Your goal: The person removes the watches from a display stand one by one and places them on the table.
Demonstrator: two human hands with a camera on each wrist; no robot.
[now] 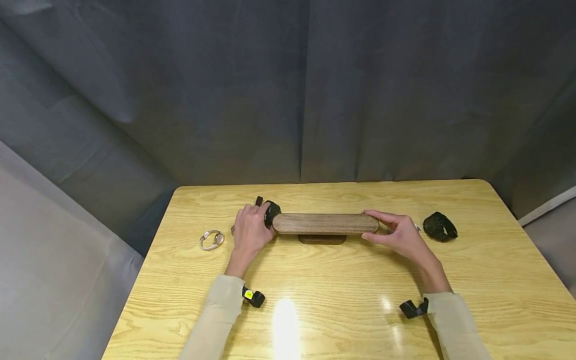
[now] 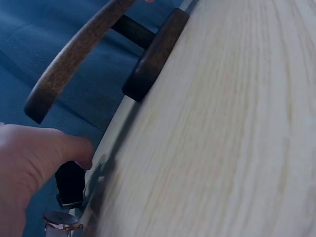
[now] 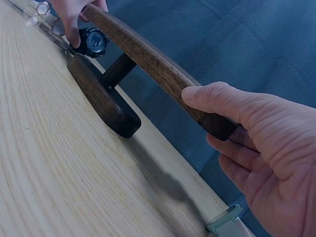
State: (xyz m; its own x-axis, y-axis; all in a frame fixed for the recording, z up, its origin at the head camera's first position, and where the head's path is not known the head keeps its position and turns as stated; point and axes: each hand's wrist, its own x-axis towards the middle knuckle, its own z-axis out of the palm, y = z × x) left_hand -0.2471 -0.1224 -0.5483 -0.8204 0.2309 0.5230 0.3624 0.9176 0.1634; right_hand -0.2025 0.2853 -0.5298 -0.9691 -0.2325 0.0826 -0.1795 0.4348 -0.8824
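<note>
A dark wooden T-shaped stand (image 1: 326,223) stands on the table, with a rounded crossbar on a short post above a small base (image 1: 322,239). My right hand (image 1: 402,235) grips the crossbar's right end, thumb in front and fingers behind. At the other end, my left hand (image 1: 252,227) holds a black watch (image 1: 272,214) by the crossbar's tip. Its round dial faces the camera in the right wrist view, and the left wrist view shows the crossbar tip free of the fingers. Most of the watch's strap is hidden by the hand.
A pale watch (image 1: 212,240) lies left of my left hand, with other watches partly hidden near it. Behind my right hand is a pale green watch (image 3: 225,219); farther right lies a black watch (image 1: 440,226). A dark curtain (image 1: 306,100) hangs behind the table's back edge.
</note>
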